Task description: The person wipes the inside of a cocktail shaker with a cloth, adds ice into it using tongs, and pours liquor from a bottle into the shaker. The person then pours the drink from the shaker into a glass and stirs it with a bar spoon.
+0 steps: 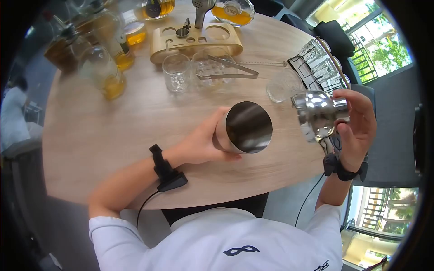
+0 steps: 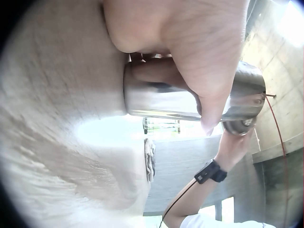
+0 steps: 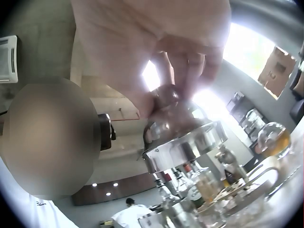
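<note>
A metal shaker cup (image 1: 248,127) stands on the wooden table, its open mouth facing the head camera. The left hand (image 1: 205,137) grips its side, and in the left wrist view the fingers wrap round the shiny cup (image 2: 161,97). To the right, above the table, the right hand (image 1: 359,128) holds the shaker's metal top (image 1: 318,113) by its narrow capped end. In the right wrist view that top (image 3: 185,145) hangs from the fingertips with its wide rim facing away from the hand. Cup and top are apart.
Behind the cup are a clear glass (image 1: 176,74), a glass dish with tongs (image 1: 230,76) across it, and a wooden holder (image 1: 196,47). Bottles (image 1: 110,81) stand at the left, a glass (image 1: 282,86) and a rack of glasses (image 1: 321,65) at the right.
</note>
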The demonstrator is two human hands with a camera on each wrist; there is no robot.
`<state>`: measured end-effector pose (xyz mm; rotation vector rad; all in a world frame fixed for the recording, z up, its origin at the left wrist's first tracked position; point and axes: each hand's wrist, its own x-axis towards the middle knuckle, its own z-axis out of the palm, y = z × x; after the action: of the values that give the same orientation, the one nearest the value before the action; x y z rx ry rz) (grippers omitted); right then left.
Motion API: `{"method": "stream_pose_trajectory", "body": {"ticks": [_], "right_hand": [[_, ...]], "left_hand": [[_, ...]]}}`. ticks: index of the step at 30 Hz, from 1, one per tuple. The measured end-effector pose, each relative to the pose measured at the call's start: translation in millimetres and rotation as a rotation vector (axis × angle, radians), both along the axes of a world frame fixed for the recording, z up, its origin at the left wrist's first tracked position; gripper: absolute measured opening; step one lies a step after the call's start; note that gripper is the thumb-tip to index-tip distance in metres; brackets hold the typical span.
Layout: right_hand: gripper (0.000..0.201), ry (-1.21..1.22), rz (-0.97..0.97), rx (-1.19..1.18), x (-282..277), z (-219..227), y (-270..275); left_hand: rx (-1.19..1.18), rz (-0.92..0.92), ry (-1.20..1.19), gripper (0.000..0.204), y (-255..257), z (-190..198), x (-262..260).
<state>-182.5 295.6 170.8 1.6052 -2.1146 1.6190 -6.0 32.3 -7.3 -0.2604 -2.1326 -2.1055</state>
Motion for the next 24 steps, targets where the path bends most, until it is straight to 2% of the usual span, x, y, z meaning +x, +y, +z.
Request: {"method": "stream_pose_trajectory", "body": {"ticks": [1,2,4,5,7,14,17,20,22,24], "right_hand": [[0.056,0.016,0.124,-0.038,8,1,-19],[0.056,0.021,0.131,-0.048,14,-1,-35],[0.056,-0.014,0.332,-0.041,24,-4,-63],[0.056,-0.011,0.345,-0.048,28,-6,-70],[0.054,0.110,0.329,0.112,36,-10,-81],[0.052,0.230,0.253,0.148,49,-10,-82],[0.051,0.255,0.243,0.146,48,-11,-82],[0.050,0.183,0.250,0.141,49,-17,-85],[0.050,0.190,0.272,0.165,46,-19,-85],[0.050,0.193,0.283,0.186,44,-24,-84]], "left_hand": [[-0.009,0.006,0.002,0.095,0,-1,-1],[0.012,-0.001,0.023,0.095,1,-4,-2],[0.022,0.006,0.049,0.095,1,-8,-4],[0.073,-0.016,0.031,0.095,2,-9,-4],[0.144,-0.067,-0.024,0.094,2,-10,-4],[0.130,-0.016,0.052,0.090,2,-9,-2],[0.125,-0.055,0.025,0.101,0,-7,-2],[0.084,-0.038,-0.014,0.099,0,-9,-1],[0.116,0.008,0.081,0.090,3,-16,-4],[0.106,0.011,0.075,0.090,2,-16,-4]]}}
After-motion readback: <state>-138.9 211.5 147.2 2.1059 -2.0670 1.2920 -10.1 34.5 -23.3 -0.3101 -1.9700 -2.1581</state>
